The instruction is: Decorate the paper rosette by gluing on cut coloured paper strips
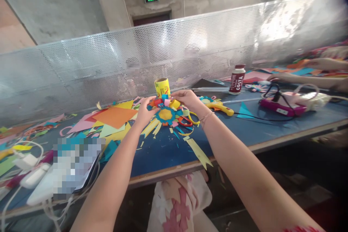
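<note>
A paper flower (165,115) with a yellow centre, a blue ring and colourful paper loops around it is held up over the table. My left hand (144,111) pinches its left edge, fingers curled at the red and blue loops. From the upper right, my right hand (186,98) has its fingertips closed on the rim near a yellow loop (175,104); the exact contact is small and partly hidden. Just behind the flower stands a yellow printed tube (162,87). Scissors with red-orange handles (186,121) lie beside the flower, near my right wrist.
Coloured paper sheets (115,116) and scraps cover the left side. At right are a yellow glue gun (221,108), a brown bottle (237,79) and a purple power strip (282,108). Another person's arm (307,79) reaches in. A perforated metal screen (108,65) backs the table (163,156).
</note>
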{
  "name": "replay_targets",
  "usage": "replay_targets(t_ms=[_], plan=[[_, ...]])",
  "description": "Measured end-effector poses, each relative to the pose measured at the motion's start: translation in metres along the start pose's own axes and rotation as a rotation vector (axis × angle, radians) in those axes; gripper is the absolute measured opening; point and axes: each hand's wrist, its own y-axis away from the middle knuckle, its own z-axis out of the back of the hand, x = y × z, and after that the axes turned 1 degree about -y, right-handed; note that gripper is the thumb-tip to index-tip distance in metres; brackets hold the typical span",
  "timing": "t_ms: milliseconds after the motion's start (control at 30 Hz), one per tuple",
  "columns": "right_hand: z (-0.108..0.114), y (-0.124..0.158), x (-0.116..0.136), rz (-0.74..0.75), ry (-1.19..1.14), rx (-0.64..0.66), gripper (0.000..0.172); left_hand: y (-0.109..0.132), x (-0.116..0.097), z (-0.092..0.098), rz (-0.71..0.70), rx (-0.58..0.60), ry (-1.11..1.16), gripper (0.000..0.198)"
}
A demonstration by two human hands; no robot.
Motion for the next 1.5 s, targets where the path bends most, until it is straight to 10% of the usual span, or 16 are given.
replay_targets(t_ms=[667, 1033, 1167, 1300, 1500], plan=[[-0.004, 0.005, 0.006, -0.075, -0.015, -0.033, 0.011, 0.007, 0.003, -0.008, 0.195, 0.053, 0.157, 0.066], [-0.003, 0.007, 0.006, 0.039, -0.014, 0.127, 0.020, 0.002, 0.009, -0.008, 0.322, -0.112, 0.338, 0.097], [-0.003, 0.005, 0.006, 0.179, -0.036, 0.134, 0.030, -0.002, -0.009, 0.001, 0.206, -0.193, 0.278, 0.083], [-0.003, 0.006, 0.012, 0.272, 0.033, 0.146, 0.024, -0.004, -0.028, 0.012, -0.035, -0.239, -0.076, 0.029], [0.005, 0.025, 0.019, 0.392, 0.343, 0.203, 0.007, 0.004, -0.041, 0.022, -0.400, 0.017, -0.315, 0.017]])
